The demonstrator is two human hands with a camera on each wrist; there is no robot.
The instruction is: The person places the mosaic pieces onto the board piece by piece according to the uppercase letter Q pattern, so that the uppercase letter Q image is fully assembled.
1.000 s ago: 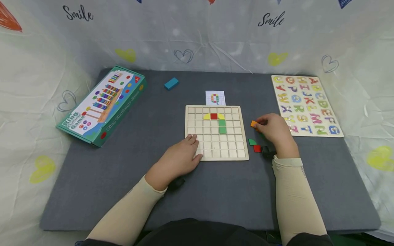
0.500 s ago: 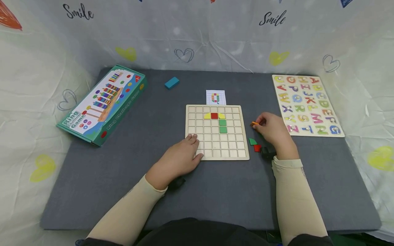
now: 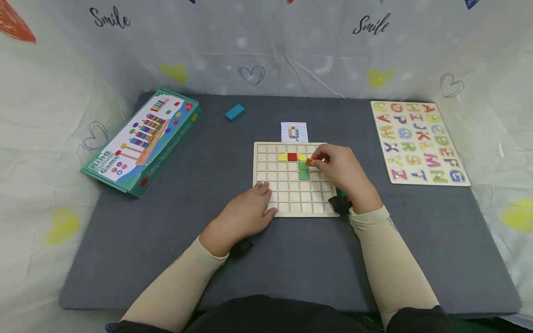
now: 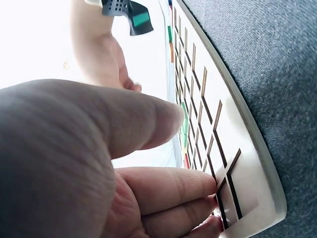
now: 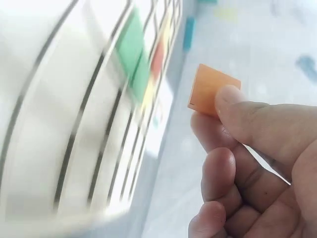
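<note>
A wooden grid board (image 3: 287, 199) lies on the dark grey table. My left hand (image 3: 239, 215) rests on its lower left edge with fingers extended; the left wrist view shows the fingertips (image 4: 200, 183) touching the board. Between thumb and finger, my right hand (image 3: 343, 171) pinches an orange square tile (image 5: 205, 91), held above the board's upper right part. On the grid sit a red tile (image 3: 292, 157) between two yellow tiles (image 3: 282, 157) and two green tiles (image 3: 304, 175) below the right yellow one. My right wrist partly hides a green piece (image 3: 341, 193) beside the board.
Behind the board lies a card (image 3: 294, 132) with a coloured tile pattern. A green game box (image 3: 141, 143) stands on the left, with a blue block (image 3: 235, 112) to its right. A wooden alphabet board (image 3: 420, 143) lies at the right.
My right hand has moved left from the table beside the board to above the grid, carrying the orange tile. The left hand has stayed on the board's edge.
</note>
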